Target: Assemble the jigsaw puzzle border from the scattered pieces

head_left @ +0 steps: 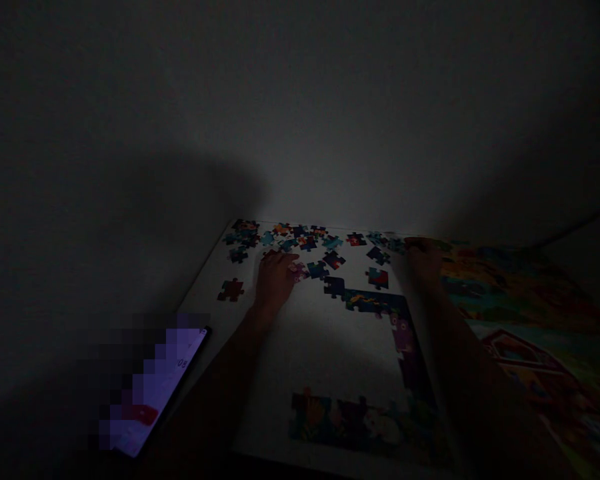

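Jigsaw pieces (307,243) are what we've got going here, spread in a loose band along the far edge of a white board (320,353), running left to right, and it's pretty dim. Starting on the left, there's a phone (150,393) lying near us with its screen blurred out, then a lone dark red piece (231,290) sitting apart from the rest. Our left hand (276,279) comes next, just on the near side of the band and closer to most of the pieces than the right. Its fingers look relaxed and lie right beside a pink piece (298,271), but we can't tell if they're holding anything. The pieces are mostly dark blues and teals with bits of red and orange, all lying flat and separate or in small clumps. Further right, an assembled strip of edge pieces (375,303) turns along the board's right side toward the near end. Our right hand (423,261) is at the far right corner, curled over the edge, and it's too dark to tell if it's gripping a piece. Past that lies a colorful printed picture sheet (520,300).
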Motion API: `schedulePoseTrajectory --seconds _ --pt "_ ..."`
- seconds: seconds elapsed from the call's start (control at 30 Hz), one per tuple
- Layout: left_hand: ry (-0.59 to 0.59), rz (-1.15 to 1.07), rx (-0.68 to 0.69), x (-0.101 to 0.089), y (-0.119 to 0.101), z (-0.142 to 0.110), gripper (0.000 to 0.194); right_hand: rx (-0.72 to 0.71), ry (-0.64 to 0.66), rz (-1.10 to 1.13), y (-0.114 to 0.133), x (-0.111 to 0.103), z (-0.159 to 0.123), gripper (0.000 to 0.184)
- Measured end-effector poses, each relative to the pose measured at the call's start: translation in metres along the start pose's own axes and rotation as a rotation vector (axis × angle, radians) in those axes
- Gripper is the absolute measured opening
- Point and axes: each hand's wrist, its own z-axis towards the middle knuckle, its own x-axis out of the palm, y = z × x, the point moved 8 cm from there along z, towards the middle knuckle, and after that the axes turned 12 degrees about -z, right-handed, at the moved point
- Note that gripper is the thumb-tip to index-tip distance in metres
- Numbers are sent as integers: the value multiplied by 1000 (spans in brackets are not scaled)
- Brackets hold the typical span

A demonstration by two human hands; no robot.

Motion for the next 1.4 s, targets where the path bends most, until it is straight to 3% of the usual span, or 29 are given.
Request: schedulePoseTrajectory --seconds 0.1,0.4,0.67,1.0,1.4 --pt "-10 27 -48 -2 8 2 50 -5 5 -6 4 -2 -2 29" --pt "70 18 -22 7 2 0 47 -18 6 -19 -3 4 1 28" --pt "56 -7 22 13 -1 2 38 -85 42 -60 -8 11 12 27" --pt "60 12 10 11 -5 3 30 -69 90 -41 -13 16 17 28" --pt "21 -18 92 5 -5 8 35 -56 54 -75 -4 10 5 34"
